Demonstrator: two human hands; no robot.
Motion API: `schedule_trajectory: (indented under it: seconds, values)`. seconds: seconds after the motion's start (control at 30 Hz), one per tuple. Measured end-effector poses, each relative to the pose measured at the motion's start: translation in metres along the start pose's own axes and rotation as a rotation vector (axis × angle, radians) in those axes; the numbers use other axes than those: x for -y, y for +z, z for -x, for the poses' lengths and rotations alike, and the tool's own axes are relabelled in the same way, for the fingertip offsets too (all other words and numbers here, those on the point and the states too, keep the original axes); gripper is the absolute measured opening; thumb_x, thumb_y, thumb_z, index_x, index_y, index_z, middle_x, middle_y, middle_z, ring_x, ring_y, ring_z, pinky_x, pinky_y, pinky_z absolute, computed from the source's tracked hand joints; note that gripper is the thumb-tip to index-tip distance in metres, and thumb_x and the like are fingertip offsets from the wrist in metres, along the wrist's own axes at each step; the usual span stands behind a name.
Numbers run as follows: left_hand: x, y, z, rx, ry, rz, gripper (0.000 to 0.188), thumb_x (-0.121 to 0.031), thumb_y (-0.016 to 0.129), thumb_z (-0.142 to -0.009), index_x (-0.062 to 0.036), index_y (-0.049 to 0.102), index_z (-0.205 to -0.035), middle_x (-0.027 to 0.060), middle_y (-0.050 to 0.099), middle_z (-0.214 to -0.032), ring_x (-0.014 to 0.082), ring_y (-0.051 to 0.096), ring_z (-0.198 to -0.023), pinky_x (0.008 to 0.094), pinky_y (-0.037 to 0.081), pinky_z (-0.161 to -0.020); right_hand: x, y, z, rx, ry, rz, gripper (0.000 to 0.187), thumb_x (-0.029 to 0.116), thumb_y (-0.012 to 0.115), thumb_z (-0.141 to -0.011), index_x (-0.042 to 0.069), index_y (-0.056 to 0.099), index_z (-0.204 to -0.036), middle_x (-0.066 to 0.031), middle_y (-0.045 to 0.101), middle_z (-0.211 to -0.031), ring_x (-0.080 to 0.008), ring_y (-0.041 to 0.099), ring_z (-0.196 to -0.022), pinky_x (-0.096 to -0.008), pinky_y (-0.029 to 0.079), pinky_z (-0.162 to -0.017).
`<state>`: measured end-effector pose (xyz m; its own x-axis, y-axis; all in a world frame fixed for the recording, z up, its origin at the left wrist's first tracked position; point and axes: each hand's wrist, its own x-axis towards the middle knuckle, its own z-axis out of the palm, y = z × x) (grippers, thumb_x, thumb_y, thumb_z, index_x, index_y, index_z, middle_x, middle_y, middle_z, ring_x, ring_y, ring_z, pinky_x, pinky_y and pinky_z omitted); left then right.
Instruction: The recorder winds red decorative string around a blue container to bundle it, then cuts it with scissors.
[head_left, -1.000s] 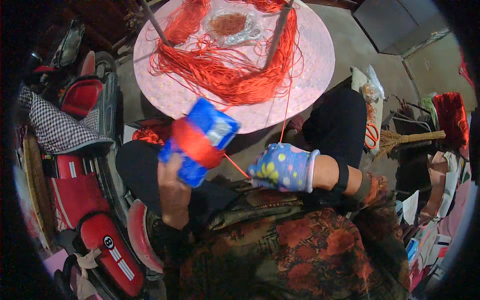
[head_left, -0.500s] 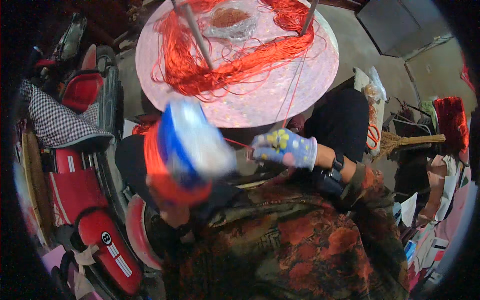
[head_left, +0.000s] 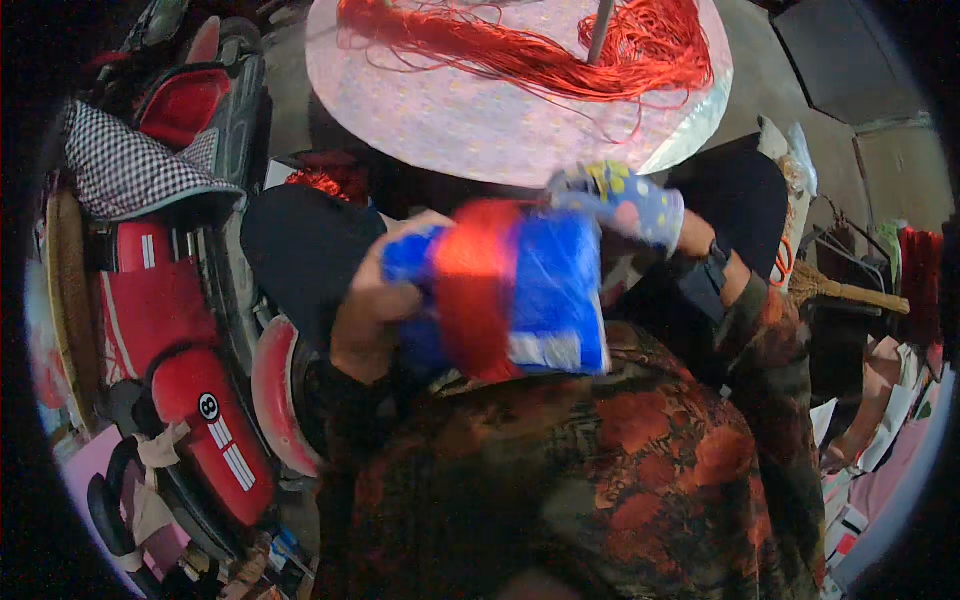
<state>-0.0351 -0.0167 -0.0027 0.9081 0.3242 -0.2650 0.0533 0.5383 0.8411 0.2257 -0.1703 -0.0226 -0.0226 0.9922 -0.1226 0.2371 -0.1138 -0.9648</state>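
Observation:
My left hand (head_left: 372, 305) is closed on the left end of a blue package (head_left: 558, 275) with a white patch. A broad band of red cord (head_left: 472, 290) is wound round the package's middle. Motion blurs both the package and the hand. Just beyond the package's far right corner is my right hand (head_left: 625, 205), in a grey-blue glove with yellow and pink dots. Its fingers look curled in, though blurred, and the strand of cord at them is hard to make out. A loose hank of red cord (head_left: 480, 55) lies on the round table ahead.
The round table (head_left: 470, 135) has a pale pink patterned cover, and an upright metal rod (head_left: 601, 35) stands inside the hank. Left of me are a red ride-on vehicle (head_left: 210, 430) and a checked cloth (head_left: 140, 165). A straw broom (head_left: 850, 292) and papers lie to the right.
The package has swung right and turned, its blue side now up. My right hand, earlier holding a taut red strand, has shifted right and farther away. The view has shifted, showing less of the table.

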Motion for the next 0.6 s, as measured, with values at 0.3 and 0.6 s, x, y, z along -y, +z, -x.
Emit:
schedule_trajectory:
  seconds: [0.3, 0.6]
  values:
    - [0.009, 0.007, -0.022, -0.205, 0.044, -0.279, 0.04, -0.024, 0.072, -0.081, -0.0011, 0.058, -0.11, 0.0043, 0.062, -0.097, 0.0099, 0.06, -0.086, 0.0263, 0.05, -0.075, 0.067, 0.011, 0.024, 0.141, -0.205, 0.426, 0.021, 0.029, 0.064, -0.089, 0.009, 0.067, -0.091, -0.0128, 0.065, -0.077, -0.0264, 0.065, -0.071, -0.0346, 0.051, -0.065]
    - [0.046, -0.052, 0.034, -0.079, -0.136, -0.327, 0.047, -0.027, 0.072, -0.075, -0.0037, 0.059, -0.113, 0.0035, 0.064, -0.101, 0.016, 0.063, -0.09, 0.032, 0.05, -0.082, 0.018, 0.004, 0.013, 0.012, 0.096, -0.143, 0.024, 0.025, 0.061, -0.094, 0.002, 0.064, -0.098, -0.0024, 0.067, -0.089, -0.0123, 0.062, -0.073, -0.0291, 0.05, -0.07]
